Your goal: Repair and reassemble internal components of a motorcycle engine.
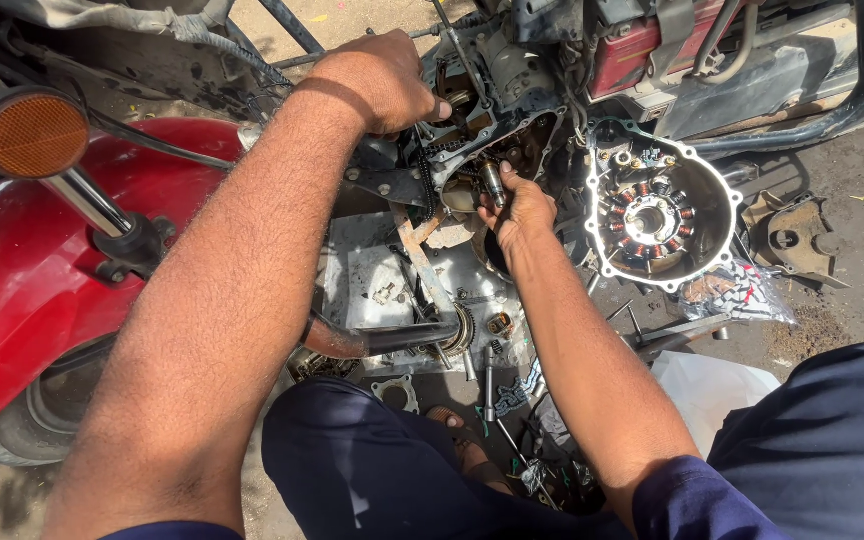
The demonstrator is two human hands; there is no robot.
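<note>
Dusty ground lies under a shiny red fender. My left hand curls on the greasy engine; its fingertips hide. My right hand pinches a small metal shaft beside a round coil cover.

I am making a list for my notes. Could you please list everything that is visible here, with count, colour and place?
engine case: one, grey and oily, opened, top centre
small metal part: one, silver, held at the engine opening
drive chain: one, dark, left of the opening
stator cover: one, silver rim with copper coils, hanging right of the engine
red fender: one, red, left side
orange reflector: one, orange, upper left
exhaust pipe: one, rusty and dark, centre
metal tray: one, grey, under the engine, with small parts
loose tools: several, metallic, on the ground at bottom centre
plastic bag: one, white, lower right
left hand: one, resting on the engine top
right hand: one, gripping the small metal part
</note>
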